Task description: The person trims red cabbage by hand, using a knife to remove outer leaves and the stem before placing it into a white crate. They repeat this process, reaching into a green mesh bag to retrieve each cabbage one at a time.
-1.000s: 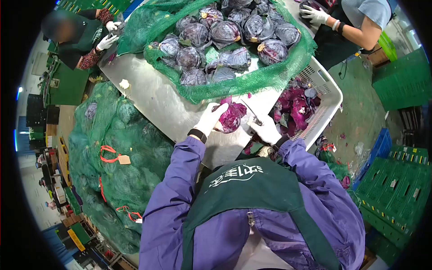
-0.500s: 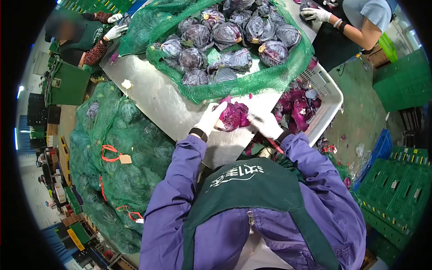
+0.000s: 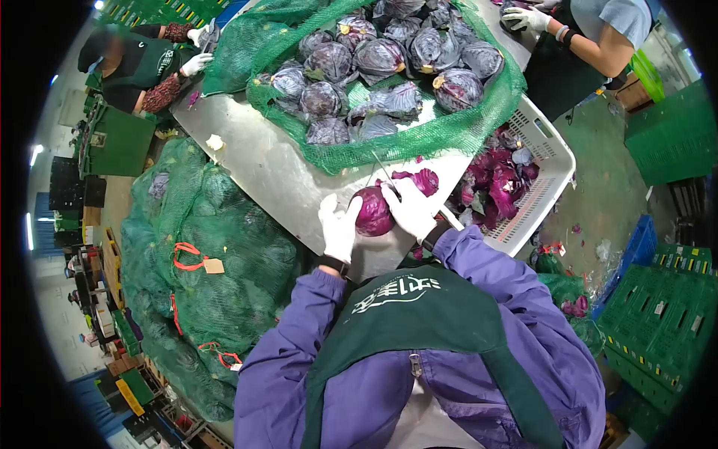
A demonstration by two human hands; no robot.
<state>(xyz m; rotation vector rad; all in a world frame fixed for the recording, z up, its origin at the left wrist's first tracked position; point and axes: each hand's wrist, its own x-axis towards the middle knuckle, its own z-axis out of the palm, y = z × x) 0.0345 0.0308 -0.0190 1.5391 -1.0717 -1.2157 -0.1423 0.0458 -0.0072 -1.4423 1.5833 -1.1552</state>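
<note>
A peeled, glossy red cabbage (image 3: pixel 374 212) rests on the metal table (image 3: pixel 262 168) between my hands. My left hand (image 3: pixel 338 230), in a white glove, is at its left side with thumb and fingers apart, the thumb against the cabbage. My gloved right hand (image 3: pixel 411 209) is closed at the cabbage's upper right; a thin blade, seemingly a knife (image 3: pixel 381 166), projects beyond its fingers, its handle hidden. Loose purple leaves (image 3: pixel 424 181) lie just beyond that hand. Farther back, an open green net bag (image 3: pixel 336 159) holds several unpeeled red cabbages (image 3: pixel 378 57).
A white crate (image 3: pixel 555 161) of purple leaves stands at right. Full green net sacks (image 3: pixel 224 284) are piled left of the table. Two co-workers (image 3: pixel 142 67) (image 3: pixel 598 45) handle cabbages at the far sides. Green crates (image 3: pixel 658 314) stand at lower right.
Loose outer leaves have come off the cabbage and lie beyond it on the table. My left hand has moved down and left, my right hand left onto the cabbage. The thin blade now shows.
</note>
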